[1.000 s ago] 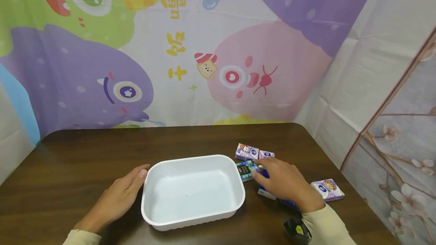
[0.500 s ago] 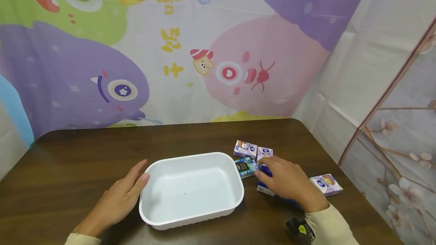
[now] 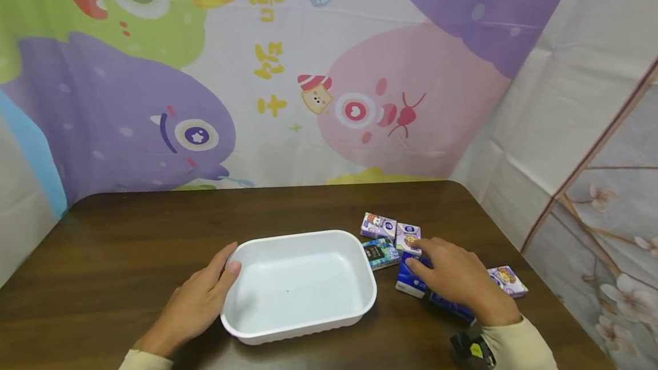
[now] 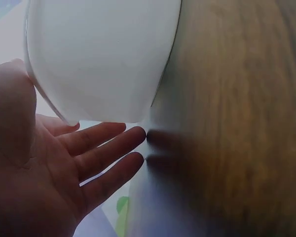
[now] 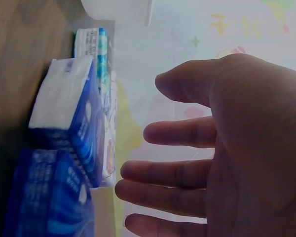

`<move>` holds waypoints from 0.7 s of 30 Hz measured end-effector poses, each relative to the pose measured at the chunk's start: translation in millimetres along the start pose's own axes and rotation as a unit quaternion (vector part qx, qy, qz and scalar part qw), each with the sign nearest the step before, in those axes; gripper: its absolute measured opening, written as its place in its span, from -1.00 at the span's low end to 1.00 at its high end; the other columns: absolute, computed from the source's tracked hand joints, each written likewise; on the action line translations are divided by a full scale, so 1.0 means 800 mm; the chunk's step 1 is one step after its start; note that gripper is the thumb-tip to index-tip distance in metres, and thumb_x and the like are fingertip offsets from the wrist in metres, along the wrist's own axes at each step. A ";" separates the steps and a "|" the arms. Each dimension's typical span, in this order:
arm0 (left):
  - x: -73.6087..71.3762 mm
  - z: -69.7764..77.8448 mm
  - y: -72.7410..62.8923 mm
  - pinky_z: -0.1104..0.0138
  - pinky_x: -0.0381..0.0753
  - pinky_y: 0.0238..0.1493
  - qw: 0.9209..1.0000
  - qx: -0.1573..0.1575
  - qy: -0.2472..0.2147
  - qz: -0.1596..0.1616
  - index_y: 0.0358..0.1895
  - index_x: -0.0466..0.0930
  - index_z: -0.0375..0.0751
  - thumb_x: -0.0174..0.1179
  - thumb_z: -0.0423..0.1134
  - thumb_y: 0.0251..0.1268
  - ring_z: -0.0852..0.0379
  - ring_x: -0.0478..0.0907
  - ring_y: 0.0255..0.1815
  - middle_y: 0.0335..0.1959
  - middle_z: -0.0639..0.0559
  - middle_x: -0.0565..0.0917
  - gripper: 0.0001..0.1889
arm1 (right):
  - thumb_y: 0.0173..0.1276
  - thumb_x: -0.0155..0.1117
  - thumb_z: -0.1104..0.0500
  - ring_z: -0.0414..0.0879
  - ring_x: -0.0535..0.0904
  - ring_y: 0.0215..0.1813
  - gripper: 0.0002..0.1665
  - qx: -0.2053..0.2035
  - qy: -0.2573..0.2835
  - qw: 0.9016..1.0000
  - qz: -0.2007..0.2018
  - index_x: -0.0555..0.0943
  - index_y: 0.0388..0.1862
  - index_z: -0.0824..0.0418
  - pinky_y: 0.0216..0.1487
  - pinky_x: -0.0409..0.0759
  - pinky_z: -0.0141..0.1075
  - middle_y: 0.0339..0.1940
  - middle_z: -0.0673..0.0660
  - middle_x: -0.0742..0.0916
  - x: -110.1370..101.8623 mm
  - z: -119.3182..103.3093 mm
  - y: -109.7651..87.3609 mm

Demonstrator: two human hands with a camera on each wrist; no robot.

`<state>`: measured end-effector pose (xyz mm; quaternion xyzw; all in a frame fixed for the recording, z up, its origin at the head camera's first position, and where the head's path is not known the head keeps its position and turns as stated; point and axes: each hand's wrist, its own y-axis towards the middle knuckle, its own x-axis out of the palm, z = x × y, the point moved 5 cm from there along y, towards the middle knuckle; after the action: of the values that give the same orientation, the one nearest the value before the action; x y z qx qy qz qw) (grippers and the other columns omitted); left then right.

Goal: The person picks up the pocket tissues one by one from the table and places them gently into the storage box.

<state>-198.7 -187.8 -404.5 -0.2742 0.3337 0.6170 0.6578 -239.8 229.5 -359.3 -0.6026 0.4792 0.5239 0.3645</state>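
Note:
A white plastic tray [image 3: 298, 284] stands on the table. My left hand [image 3: 192, 301] is at its left end, thumb by the rim and fingers straight beside the outer wall. In the left wrist view the fingers [image 4: 113, 153] spread near the tray's end; whether they touch it is unclear. My right hand [image 3: 462, 281] hovers with extended fingers over a blue tissue pack [image 3: 408, 281], holding nothing. The right wrist view shows its fingers [image 5: 167, 173] apart from the packs. A second blue tissue pack [image 3: 452, 306] lies partly hidden under that hand.
Behind the blue packs lie a blue floral tissue pack [image 3: 381, 254] and two purple tissue packs [image 3: 377, 226]. Another purple tissue pack [image 3: 509, 281] lies farther right. A printed curtain [image 3: 277, 147] hangs behind the brown table [image 3: 154, 216].
My right hand has drawn right, off the floral pack, uncovering more of it, a purple pack and a blue pack. My left thumb has come closer to the tray's rim. The view shifted slightly.

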 end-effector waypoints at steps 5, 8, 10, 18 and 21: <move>0.001 0.002 -0.003 -0.25 0.50 0.00 1.000 -0.005 0.002 0.000 0.61 0.06 -0.04 -0.21 0.30 0.55 -0.30 0.48 0.27 0.39 -0.27 0.44 -0.26 | 0.46 0.18 -0.22 0.23 0.55 0.25 -0.39 0.013 0.002 1.000 -0.018 0.59 0.28 0.14 0.12 0.48 0.31 0.22 0.22 0.66 0.005 0.004 -0.003; 0.001 0.001 -0.004 -0.22 0.51 -0.01 1.000 -0.003 -0.002 0.003 0.61 0.05 -0.03 -0.18 0.30 0.54 -0.29 0.50 0.25 0.37 -0.30 0.46 -0.25 | 0.46 0.17 -0.22 0.24 0.55 0.26 -0.37 0.014 0.002 1.000 -0.021 0.59 0.29 0.17 0.13 0.48 0.31 0.22 0.22 0.66 0.005 0.005 -0.004; 0.002 0.000 -0.005 -0.21 0.52 0.00 1.000 -0.004 -0.006 0.001 0.61 0.03 -0.02 -0.16 0.29 0.54 -0.28 0.50 0.25 0.38 -0.31 0.45 -0.25 | 0.47 0.17 -0.21 0.24 0.54 0.26 -0.37 0.017 0.003 1.000 -0.021 0.58 0.30 0.17 0.13 0.48 0.30 0.22 0.23 0.66 0.005 0.005 -0.005; 0.005 -0.002 -0.006 -0.22 0.51 0.03 1.000 -0.012 -0.004 -0.013 0.63 -0.02 0.01 -0.11 0.33 0.49 -0.29 0.47 0.28 0.40 -0.32 0.41 -0.20 | 0.46 0.18 -0.20 0.24 0.55 0.25 -0.39 0.026 0.008 0.999 -0.027 0.60 0.27 0.17 0.11 0.49 0.30 0.20 0.23 0.66 0.008 0.015 -0.009; 0.006 -0.001 -0.007 -0.24 0.50 0.03 1.000 -0.009 0.005 -0.014 0.63 -0.03 0.02 -0.09 0.35 0.47 -0.31 0.46 0.28 0.41 -0.32 0.41 -0.17 | 0.46 0.18 -0.21 0.25 0.55 0.24 -0.40 0.029 0.012 0.999 -0.028 0.60 0.24 0.18 0.12 0.48 0.30 0.19 0.23 0.67 0.009 0.022 -0.009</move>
<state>-192.9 -186.0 -409.0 -0.2880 0.3273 0.6091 0.6625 -237.7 246.4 -369.7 -0.6117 0.4813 0.4920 0.3901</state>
